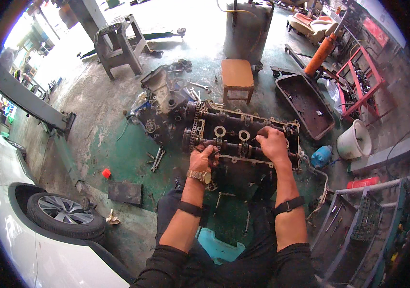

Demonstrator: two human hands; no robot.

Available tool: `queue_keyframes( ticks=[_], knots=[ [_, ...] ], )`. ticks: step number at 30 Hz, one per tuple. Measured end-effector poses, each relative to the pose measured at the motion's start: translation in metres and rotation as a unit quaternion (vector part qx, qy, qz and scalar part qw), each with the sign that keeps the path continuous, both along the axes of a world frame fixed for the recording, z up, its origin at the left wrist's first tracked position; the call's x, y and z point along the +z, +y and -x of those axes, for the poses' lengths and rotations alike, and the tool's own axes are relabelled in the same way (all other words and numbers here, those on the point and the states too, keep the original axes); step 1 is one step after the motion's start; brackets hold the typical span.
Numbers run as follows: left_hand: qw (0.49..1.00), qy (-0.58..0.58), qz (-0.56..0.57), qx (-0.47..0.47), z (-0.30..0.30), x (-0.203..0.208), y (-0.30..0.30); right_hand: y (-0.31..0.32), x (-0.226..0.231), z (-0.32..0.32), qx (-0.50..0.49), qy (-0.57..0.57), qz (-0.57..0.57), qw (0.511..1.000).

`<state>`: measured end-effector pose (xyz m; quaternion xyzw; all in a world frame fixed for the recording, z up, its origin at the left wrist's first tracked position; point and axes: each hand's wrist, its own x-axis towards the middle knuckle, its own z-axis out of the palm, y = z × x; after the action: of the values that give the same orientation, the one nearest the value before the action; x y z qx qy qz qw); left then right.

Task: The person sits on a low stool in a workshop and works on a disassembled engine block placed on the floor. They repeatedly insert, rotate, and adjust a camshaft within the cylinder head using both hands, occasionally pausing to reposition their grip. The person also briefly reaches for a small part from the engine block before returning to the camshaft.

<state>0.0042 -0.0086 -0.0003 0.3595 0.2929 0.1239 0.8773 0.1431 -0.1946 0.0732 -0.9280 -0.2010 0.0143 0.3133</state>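
An engine (236,159) with its top uncovered lies in front of me, its two camshafts (233,147) running left to right. A timing chain (196,124) loops over the sprockets at its left end. My left hand (206,156), with a watch on the wrist, is over the near left corner by the chain, fingers curled around something small and dark that I cannot make out. Above the right half, my right hand (273,143) has its fingers pinched together near the far camshaft. What they hold, if anything, is hidden. Two pale round rings (220,131) show between the camshafts.
Dismantled engine parts (164,96) and wrenches (156,158) lie on the floor to the left. Beyond the engine stand a wooden stool (237,74) and a black drain tray (306,106). A white bucket (354,140) and tool cart (358,230) are right, a white car (51,245) left.
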Motion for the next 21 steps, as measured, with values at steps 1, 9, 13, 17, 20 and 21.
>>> queue_keyframes(
  ticks=[1, 9, 13, 17, 20, 21],
  knots=[
    [1.000, 0.005, 0.001, 0.003, 0.000, 0.001, 0.000, 0.000, -0.001, 0.000, 0.010, 0.005, -0.002, 1.000],
    [0.999, 0.010, -0.036, -0.007, 0.000, 0.000, 0.002, 0.012, -0.013, 0.003, 0.026, 0.030, 0.025, 0.999],
    [1.000, 0.019, -0.024, -0.005, -0.001, -0.004, 0.002, 0.017, -0.016, 0.003, 0.022, 0.025, 0.037, 0.999],
    [1.000, 0.004, -0.026, -0.015, 0.000, -0.004, 0.003, 0.017, -0.014, 0.003, 0.029, 0.028, 0.055, 0.998],
    [0.999, 0.011, -0.032, -0.016, 0.000, -0.002, 0.002, 0.017, -0.016, 0.005, 0.035, 0.028, 0.056, 0.997],
    [1.000, 0.019, -0.021, -0.013, 0.000, -0.002, 0.001, 0.018, -0.018, 0.006, 0.044, 0.013, 0.051, 0.998]
  ],
)
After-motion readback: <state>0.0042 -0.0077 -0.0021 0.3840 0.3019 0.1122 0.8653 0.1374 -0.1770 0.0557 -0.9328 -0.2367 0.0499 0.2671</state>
